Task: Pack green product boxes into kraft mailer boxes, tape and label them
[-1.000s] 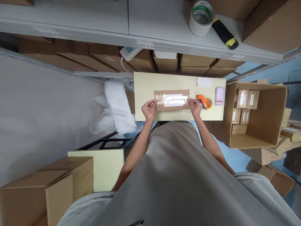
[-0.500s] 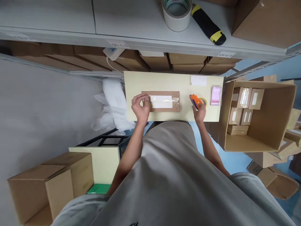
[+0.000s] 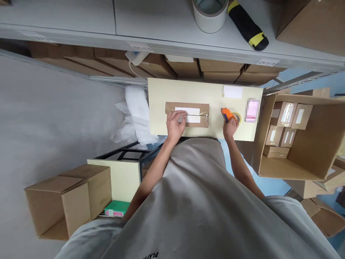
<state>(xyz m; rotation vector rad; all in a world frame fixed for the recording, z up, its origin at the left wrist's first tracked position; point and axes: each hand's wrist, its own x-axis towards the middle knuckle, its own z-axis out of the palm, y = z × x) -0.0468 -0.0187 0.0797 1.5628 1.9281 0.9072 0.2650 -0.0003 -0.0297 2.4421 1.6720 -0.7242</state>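
Observation:
A small flat cardboard box [image 3: 168, 107] lies on the pale tabletop, with a white label and shiny clear tape along its top. Over its left half, my left hand [image 3: 175, 126] rests with fingers stretched across the label and holds nothing I can see. My right hand [image 3: 230, 128] is closed around an orange tape dispenser [image 3: 228, 114] to the right of the box. A yellowish tape roll [image 3: 238, 117] shows at the dispenser's right side. The dispenser's lower part is hidden by my fingers.
A white card [image 3: 233, 91] and a blurred pink phone-like item [image 3: 252, 110] lie on the table [image 3: 159, 91]. At right stands a large open carton [image 3: 315, 144] holding several small boxes. Above, a shelf [image 3: 156, 21] carries a tape roll [image 3: 209, 19] and a black-yellow cutter [image 3: 248, 27].
My left hand has moved right along the box, from its left end onto the label. My right hand keeps its grip on the tape dispenser. The whole view has shifted slightly.

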